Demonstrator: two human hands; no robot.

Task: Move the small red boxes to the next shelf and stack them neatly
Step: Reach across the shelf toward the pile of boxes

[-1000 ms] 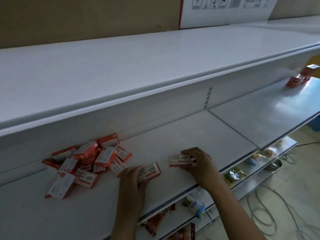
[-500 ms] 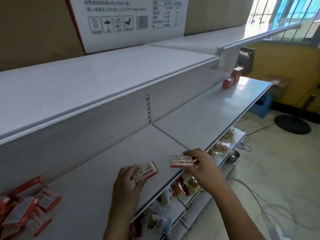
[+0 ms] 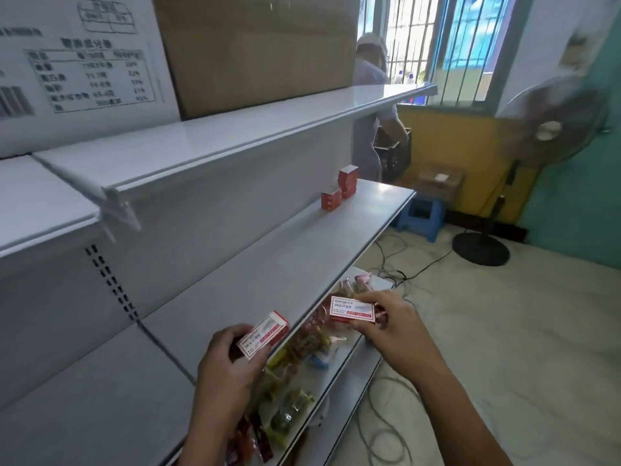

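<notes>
Step in hand: carry phase, judged; two small red boxes on their way toward the stacks at frame centre-right
Left hand [image 3: 228, 361]: fingers curled round a red box [image 3: 262, 334], lower centre of frame, label face up, box tilted with its far end raised; held over the shelf surface near the front lip
Right hand [image 3: 389, 327]: thumb and fingers pinch a second red box [image 3: 353, 309] by its right end, label face up, roughly level; held out past the shelf's front edge, above the lower tier
Destination: two short stacks of red boxes [image 3: 339, 191] just beside each other at the far end of the next shelf [image 3: 275, 264], close to the back panel; the rear stack stands taller
Doing it well: keep both boxes label-up, square one to the lower stack's footprint and set it flat before letting go; place one hand's box at a time so the free hand can steady the pile (judgement)
Grip note: the right-hand pinch sits at one end only, so the box could pivot; a fuller hold before placing would help (judgement)
Edges: the shelf's front lip runs diagonally from lower centre up to centre-right; the upper shelf's rail [image 3: 111, 200] juts out at left
Open room: bare shelf surface between the hands and the stacks
Below: packaged goods [image 3: 295, 375] on the lower tier, under the hands; a dropped box would land among them
Floor, right of frame: cables [image 3: 403, 274], a blue stool [image 3: 421, 216], a standing fan [image 3: 551, 129]; another person [image 3: 369, 112] stands beyond the shelf end, upper centre
</notes>
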